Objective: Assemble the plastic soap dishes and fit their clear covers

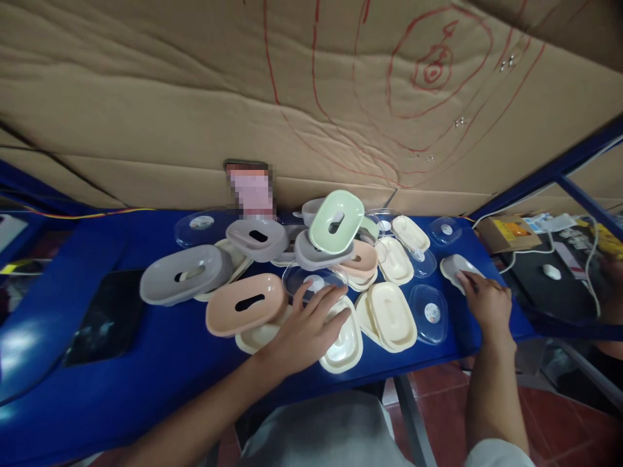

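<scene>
My right hand (487,301) grips a small grey plastic dish (457,267) near the right end of the blue table, thumb and fingers on its near edge. Fingers spread, my left hand (311,324) reaches over a clear plastic lid (292,280) with a round sticker and a cream tray (343,344). Whether its fingertips touch the lid is hard to see. Beside its wrist lies a peach oval dish with a slot (270,288). More cream trays (394,314) and another clear lid (428,331) lie between my hands.
A green slotted dish (345,220) tops a pile of grey and peach ones. Grey slotted dishes (163,275) and a dark tablet-like slab (104,318) lie left. A phone (250,191) leans on the cardboard wall (170,117). At right are a small box (506,235) and cables.
</scene>
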`<state>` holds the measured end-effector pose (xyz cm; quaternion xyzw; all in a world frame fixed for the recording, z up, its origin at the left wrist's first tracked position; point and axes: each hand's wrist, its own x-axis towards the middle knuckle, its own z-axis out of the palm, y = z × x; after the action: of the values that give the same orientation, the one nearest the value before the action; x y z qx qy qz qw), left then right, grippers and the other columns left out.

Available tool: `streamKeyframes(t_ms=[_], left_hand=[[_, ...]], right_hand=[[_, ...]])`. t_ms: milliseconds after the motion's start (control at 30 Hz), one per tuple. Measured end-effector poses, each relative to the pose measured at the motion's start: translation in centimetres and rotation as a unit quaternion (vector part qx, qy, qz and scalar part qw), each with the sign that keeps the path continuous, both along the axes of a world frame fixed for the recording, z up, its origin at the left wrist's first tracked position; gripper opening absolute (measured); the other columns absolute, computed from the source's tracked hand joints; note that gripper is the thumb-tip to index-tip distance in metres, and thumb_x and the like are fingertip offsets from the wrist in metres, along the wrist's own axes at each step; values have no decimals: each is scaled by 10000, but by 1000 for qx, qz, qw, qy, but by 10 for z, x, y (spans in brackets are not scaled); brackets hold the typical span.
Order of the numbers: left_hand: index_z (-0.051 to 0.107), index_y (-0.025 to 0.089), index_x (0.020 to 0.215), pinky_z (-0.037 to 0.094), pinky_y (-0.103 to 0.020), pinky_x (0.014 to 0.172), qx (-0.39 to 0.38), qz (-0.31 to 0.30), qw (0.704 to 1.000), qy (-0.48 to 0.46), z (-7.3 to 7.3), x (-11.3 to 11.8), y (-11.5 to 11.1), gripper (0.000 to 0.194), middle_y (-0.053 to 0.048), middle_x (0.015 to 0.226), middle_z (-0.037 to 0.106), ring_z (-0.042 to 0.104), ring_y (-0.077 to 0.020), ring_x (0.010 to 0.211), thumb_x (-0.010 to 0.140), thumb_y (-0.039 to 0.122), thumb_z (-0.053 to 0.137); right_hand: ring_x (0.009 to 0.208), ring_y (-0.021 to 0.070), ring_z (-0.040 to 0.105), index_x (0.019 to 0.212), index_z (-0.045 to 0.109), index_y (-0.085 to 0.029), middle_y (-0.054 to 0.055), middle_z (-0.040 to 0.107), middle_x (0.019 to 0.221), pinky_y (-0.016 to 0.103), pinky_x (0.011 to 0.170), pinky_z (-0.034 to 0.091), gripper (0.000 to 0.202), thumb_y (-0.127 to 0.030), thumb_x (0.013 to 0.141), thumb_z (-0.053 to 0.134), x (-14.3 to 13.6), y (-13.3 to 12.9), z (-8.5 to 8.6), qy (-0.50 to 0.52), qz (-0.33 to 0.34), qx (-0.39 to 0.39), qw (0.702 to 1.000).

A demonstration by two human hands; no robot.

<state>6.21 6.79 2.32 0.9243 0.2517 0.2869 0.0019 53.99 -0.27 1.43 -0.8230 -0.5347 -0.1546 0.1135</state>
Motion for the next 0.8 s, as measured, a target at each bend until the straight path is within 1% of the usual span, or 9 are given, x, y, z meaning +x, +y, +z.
streamKeyframes(t_ms=[133, 233, 300, 400, 467, 533, 633, 733, 800], left_hand=[[763, 231, 1094, 166, -574, 1322, 4, -7, 1000, 10, -3, 2, -2, 169, -114, 1436, 688, 616, -286, 1326, 949, 192, 685], [755, 229, 1124, 166, -590, 1314, 11, -24, 1000, 15, -6, 4, -5, 162, -121, 1429, 684, 611, -289, 1332, 974, 259, 704], [740, 237, 1203, 163, -602, 1308, 10, -54, 998, 15, -7, 4, -7, 254, -125, 1452, 670, 597, -298, 1351, 1001, 386, 700], [688, 243, 1359, 176, -625, 1300, 0, -114, 993, 17, -8, 4, -10, 520, -142, 1516, 629, 563, -326, 1396, 1004, 620, 633], [659, 248, 1412, 192, -629, 1302, 9, -146, 989, 29, -7, 4, -13, 613, -140, 1543, 609, 537, -330, 1428, 998, 695, 587], [654, 260, 1413, 219, -610, 1310, 34, -161, 985, 55, -5, 5, -16, 567, -118, 1554, 605, 512, -310, 1458, 1016, 659, 587], [690, 260, 1339, 264, -566, 1317, 85, -149, 982, 85, -2, 7, -20, 364, -85, 1540, 622, 510, -263, 1460, 1065, 481, 596], [716, 241, 1278, 325, -561, 1295, 129, -103, 982, 90, -1, 8, -22, 245, -84, 1516, 645, 559, -255, 1402, 1064, 305, 615], [718, 233, 1279, 356, -557, 1275, 141, -81, 983, 90, 0, 8, -23, 246, -87, 1500, 657, 585, -259, 1365, 1050, 278, 639]], right_hand=[[882, 371, 685, 1104, 769, -81, 225, 732, 861, 532, 875, 468, 678, -573, 1102, 302, -23, 32, 1, -23, -58, 94, 994], [950, 384, 686, 1169, 730, -51, 266, 739, 970, 545, 898, 465, 685, -511, 1123, 226, -45, 54, 7, -20, -42, 127, 991], [1043, 364, 696, 1205, 730, -102, 235, 760, 1085, 535, 969, 461, 598, -478, 1123, 272, -63, 69, 11, -11, 16, 113, 993], [1287, 310, 654, 1304, 725, -262, 106, 759, 1306, 512, 1126, 412, 396, -392, 1090, 419, -91, 90, 20, 20, 165, 43, 985], [1450, 302, 555, 1418, 665, -314, 78, 679, 1479, 555, 1204, 351, 428, -315, 1076, 408, -102, 95, 30, 50, 220, 25, 974], [1514, 312, 495, 1492, 606, -300, 102, 590, 1585, 595, 1230, 322, 476, -298, 1082, 363, -104, 85, 42, 72, 207, 45, 975], [1440, 322, 573, 1494, 597, -311, 107, 636, 1532, 558, 1210, 382, 458, -367, 1102, 366, -103, 41, 53, 90, 171, 73, 978], [1404, 351, 605, 1505, 581, -372, 82, 666, 1487, 572, 1188, 426, 445, -423, 1086, 442, -112, -15, 35, 115, 188, 48, 974], [1499, 392, 509, 1537, 543, -412, 72, 538, 1627, 640, 1207, 396, 484, -480, 1058, 515, -120, -41, 10, 123, 194, 7, 973]])
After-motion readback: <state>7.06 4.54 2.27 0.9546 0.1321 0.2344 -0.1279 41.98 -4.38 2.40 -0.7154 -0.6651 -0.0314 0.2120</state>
